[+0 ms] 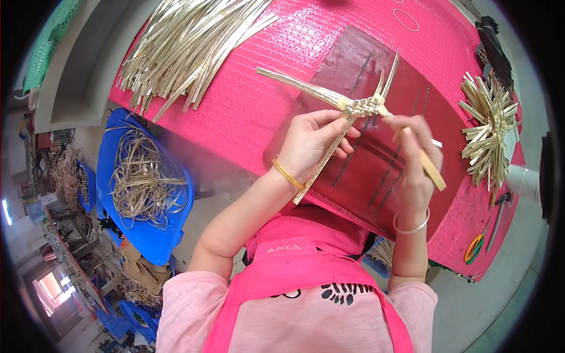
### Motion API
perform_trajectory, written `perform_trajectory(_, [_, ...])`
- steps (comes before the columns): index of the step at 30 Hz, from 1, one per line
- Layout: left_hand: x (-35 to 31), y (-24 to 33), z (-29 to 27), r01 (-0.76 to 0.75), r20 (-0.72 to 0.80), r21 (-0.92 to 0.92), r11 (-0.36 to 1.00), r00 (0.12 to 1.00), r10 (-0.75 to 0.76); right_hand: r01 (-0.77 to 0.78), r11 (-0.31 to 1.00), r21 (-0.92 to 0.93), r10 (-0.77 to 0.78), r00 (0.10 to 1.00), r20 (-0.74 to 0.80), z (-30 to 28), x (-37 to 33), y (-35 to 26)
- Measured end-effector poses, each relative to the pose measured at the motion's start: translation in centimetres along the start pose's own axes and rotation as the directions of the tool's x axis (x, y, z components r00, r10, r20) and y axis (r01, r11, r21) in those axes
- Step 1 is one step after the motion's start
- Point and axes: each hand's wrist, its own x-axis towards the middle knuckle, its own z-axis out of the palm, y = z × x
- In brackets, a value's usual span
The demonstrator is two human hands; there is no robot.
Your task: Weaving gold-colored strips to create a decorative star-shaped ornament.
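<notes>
Gold braid (366, 107), short and knobbly, was held above the dark red mat (360, 166) by the left hand (318, 140), whose thumb and fingers pinched just below its left end, probably to keep the weave steady. Blurred, the right hand (416, 150) was closed around a tan handle (433, 172) near the other end. Pink tabletop (244, 115) left room between mat and strip pile (188, 50); scissors (474, 248) lay near its right edge, well apart from both hands.
</notes>
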Motion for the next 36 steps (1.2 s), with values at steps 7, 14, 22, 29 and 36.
perform_trajectory(7, [-0.8, -0.1, 1.0, -0.081, 0.012, 0.050, 0.995, 0.997, 0.080, -0.136, 0.981, 0.138, 0.107, 0.974, 0.199, 1.4, -0.5, 2.0])
perform_trajectory(14, [-1.5, -0.2, 1.7, -0.199, 0.004, 0.171, 0.965, 0.979, 0.201, -0.098, 0.932, 0.350, 0.061, 0.991, 0.116, 2.9, 0.1, 2.2])
perform_trajectory(22, [-1.8, -1.1, 2.1, -0.319, -0.036, 0.257, 0.912, 0.940, 0.339, -0.141, 0.982, 0.129, 0.141, 0.990, 0.008, 3.5, 0.0, 1.5])
perform_trajectory(29, [-2.0, 0.0, 2.6, -0.283, -0.059, 0.069, 0.957, 0.956, 0.287, -0.018, 0.987, -0.159, -0.030, 0.955, -0.294, 3.7, -1.0, 2.2])
perform_trajectory(36, [-1.7, 0.5, 3.4, -0.057, 0.125, -0.277, 0.959, 0.988, 0.095, 0.028, 0.999, 0.020, -0.019, 0.927, -0.375, 3.5, -2.8, 2.9])
